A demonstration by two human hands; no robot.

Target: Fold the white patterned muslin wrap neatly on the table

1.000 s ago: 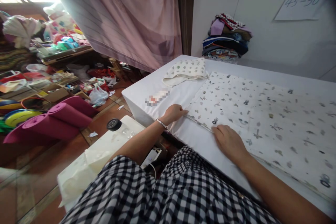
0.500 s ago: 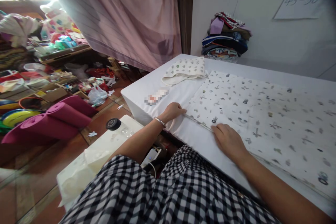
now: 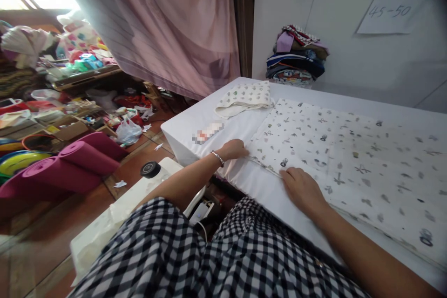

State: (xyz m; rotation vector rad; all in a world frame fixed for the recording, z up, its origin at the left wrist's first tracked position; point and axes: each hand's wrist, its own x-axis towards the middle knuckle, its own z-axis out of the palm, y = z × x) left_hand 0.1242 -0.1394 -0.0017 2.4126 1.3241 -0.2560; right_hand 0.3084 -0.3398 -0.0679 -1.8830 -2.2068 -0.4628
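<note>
A large white cloth (image 3: 349, 149) with small grey prints lies flat across the table. Its near left corner is pinched by my left hand (image 3: 234, 149), which has a bracelet at the wrist. My right hand (image 3: 303, 188) holds the near edge of the same cloth, a little to the right, with its fingers bent over it. Beyond my left hand, a smaller folded printed cloth (image 3: 246, 97) rests near the table's far left corner. A blurred-out small item (image 3: 208, 132) lies on the table to the left of the cloth.
The white-covered table (image 3: 188, 123) meets a wall. Folded clothes (image 3: 296, 58) are stacked at its far side. On a white stool (image 3: 134, 202) at my left stands a jar with a black lid (image 3: 150, 169). Pink rolled mats (image 3: 75, 165) and boxes fill the floor at the left.
The camera view has shifted slightly. Both hands keep their grip at nearly the same places on the cloth's edge, and the cloth looks unchanged.
</note>
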